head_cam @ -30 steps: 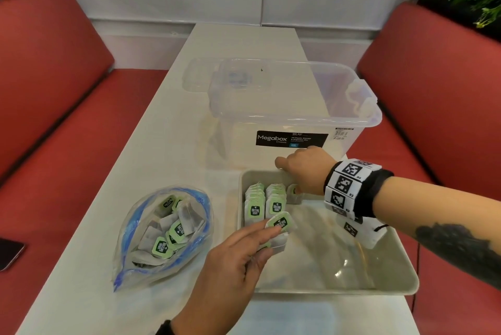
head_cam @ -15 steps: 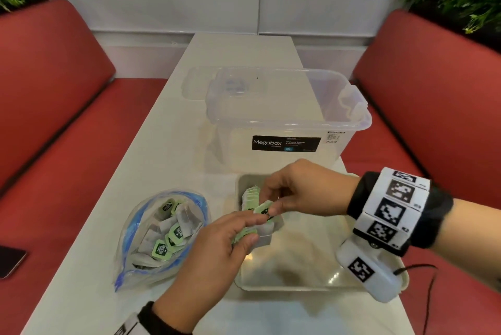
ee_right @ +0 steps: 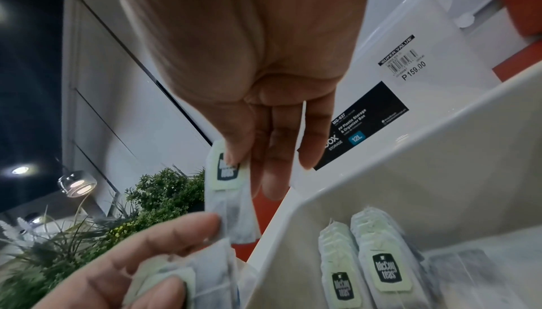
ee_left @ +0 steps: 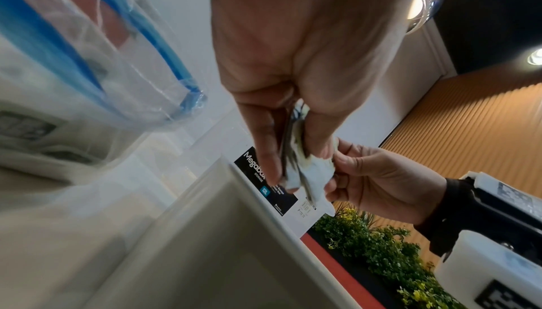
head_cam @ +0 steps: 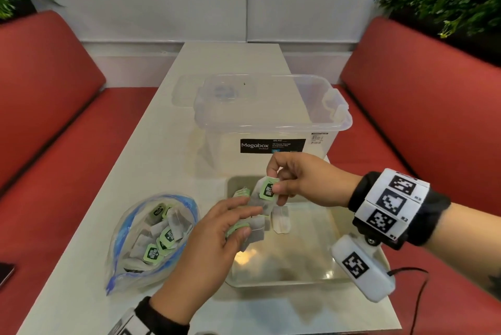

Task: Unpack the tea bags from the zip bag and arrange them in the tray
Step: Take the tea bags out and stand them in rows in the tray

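The clear zip bag (head_cam: 151,239) with a blue seal lies open on the table's left, several green-tagged tea bags inside. To its right sits the pale tray (head_cam: 284,284). Two short rows of tea bags (ee_right: 381,267) stand at the tray's far left corner, and one loose bag (head_cam: 280,219) lies beside them. My left hand (head_cam: 248,222) grips a small bundle of tea bags (ee_left: 308,170) over the tray's left edge. Just above it, my right hand (head_cam: 274,181) pinches a single tea bag (head_cam: 267,191) by its green tag, and the bag's lower end still touches my left fingers (ee_right: 205,221).
A clear Megabox storage box (head_cam: 271,128) stands right behind the tray, its lid (head_cam: 189,90) lying further back. Red bench seats flank the narrow white table (head_cam: 122,172). A dark phone (head_cam: 5,273) lies on the left seat. A cable (head_cam: 417,294) trails from my right wrist.
My right hand left the tray's far corner, came to my left hand and took one tea bag from the bundle by its tag. My left hand stayed over the tray's left edge.
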{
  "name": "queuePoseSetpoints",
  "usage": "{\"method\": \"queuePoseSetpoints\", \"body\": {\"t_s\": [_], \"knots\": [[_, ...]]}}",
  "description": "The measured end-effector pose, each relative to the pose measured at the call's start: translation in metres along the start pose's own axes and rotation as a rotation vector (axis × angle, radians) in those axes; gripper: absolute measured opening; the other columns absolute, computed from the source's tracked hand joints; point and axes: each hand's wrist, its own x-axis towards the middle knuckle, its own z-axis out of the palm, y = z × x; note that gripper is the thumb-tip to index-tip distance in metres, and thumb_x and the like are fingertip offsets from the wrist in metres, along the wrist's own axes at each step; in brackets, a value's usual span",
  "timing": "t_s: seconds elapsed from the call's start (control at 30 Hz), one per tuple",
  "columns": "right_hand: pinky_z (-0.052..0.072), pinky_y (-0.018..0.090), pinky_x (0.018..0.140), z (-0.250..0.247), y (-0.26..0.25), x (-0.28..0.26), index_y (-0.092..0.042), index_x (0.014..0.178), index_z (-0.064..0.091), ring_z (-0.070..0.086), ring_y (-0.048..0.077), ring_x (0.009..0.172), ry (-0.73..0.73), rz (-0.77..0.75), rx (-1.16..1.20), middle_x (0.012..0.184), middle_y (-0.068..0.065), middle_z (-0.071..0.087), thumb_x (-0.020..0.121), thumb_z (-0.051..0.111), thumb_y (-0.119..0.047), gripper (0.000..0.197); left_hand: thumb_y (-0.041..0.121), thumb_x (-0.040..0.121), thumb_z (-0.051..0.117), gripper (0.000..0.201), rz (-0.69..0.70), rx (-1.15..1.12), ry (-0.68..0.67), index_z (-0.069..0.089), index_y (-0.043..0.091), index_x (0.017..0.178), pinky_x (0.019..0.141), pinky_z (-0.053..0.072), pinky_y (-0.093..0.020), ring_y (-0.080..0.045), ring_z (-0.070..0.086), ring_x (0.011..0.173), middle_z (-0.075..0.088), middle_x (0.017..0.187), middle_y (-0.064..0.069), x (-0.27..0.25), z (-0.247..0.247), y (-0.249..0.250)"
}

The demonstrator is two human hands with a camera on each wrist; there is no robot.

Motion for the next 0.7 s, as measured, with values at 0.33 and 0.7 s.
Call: {"method": "queuePoseSetpoints", "body": {"t_s": [0.33, 0.7], "knots": [[0.042, 0.013, 0.062, -0.003, -0.003, -0.004, -0.031, 0.069, 0.054, 0.051, -0.002, 0.058, 0.075, -0.065, -0.288, 0.066, -0.012, 0.056, 0.08, 0.072, -0.013, 0.028, 0.012, 0.088, 0.06, 0.045, -0.013, 0.033, -0.138, 0.059, 0.053, 0.109, 0.087, 0.048, -0.018, 0.012, 0.039, 0.121, 0.041, 0.13, 0.035, 0.001, -0.003, 0.013], [0.045, 0.024, 0.066, -0.005, 0.001, -0.002, -0.031, 0.074, 0.061, 0.052, 0.007, 0.063, 0.079, -0.037, -0.198, 0.069, -0.002, 0.06, 0.081, 0.072, -0.01, 0.024, 0.009, 0.081, 0.068, 0.036, -0.095, -0.005, -0.035, 0.066, 0.044, 0.087, 0.088, 0.036, -0.001, 0.021, 0.039, 0.115, 0.05, 0.124, 0.034, 0.004, 0.0, 0.01]]}}
